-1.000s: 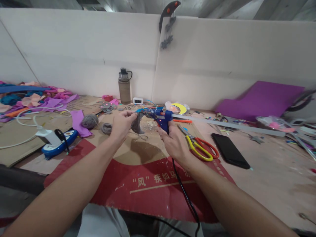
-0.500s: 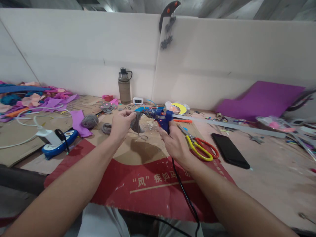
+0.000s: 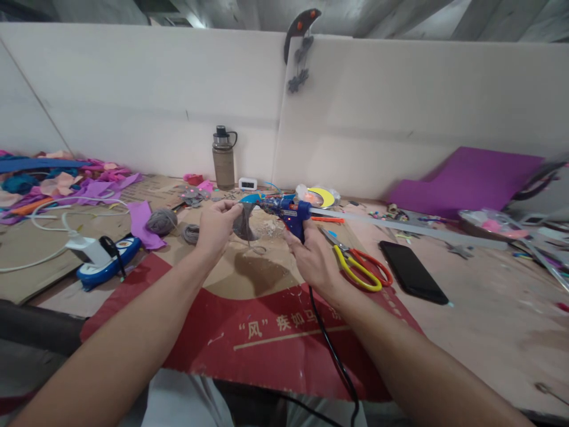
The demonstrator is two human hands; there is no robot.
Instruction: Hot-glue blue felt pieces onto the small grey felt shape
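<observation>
My right hand (image 3: 313, 252) is wrapped round the grip of a blue hot glue gun (image 3: 293, 210), which has a long pale glue stick (image 3: 400, 225) sticking out of its back. Between the fingertips of my left hand (image 3: 217, 222) is a dark grey crescent-shaped piece (image 3: 244, 224), held up above the cardboard. The gun's nozzle end points left at the top edge of this piece, beside a blue bit (image 3: 252, 198); whether they touch I cannot tell. A grey yarn ball (image 3: 162, 222) lies left of my left hand, and scissors (image 3: 362, 267) with yellow and red handles lie right of my right hand.
Red printed cardboard (image 3: 267, 350) covers the table's front. A black phone (image 3: 413, 273) lies at the right. Further left sits a blue power strip (image 3: 109, 267) with a charger. A bottle (image 3: 223, 160) stands by the back wall. The gun's black cord (image 3: 331, 344) hangs over the front edge.
The view has tilted very slightly, so everything sits a little lower. Both hands keep nearly the same pose, with the glue gun still against or near the grey piece.
</observation>
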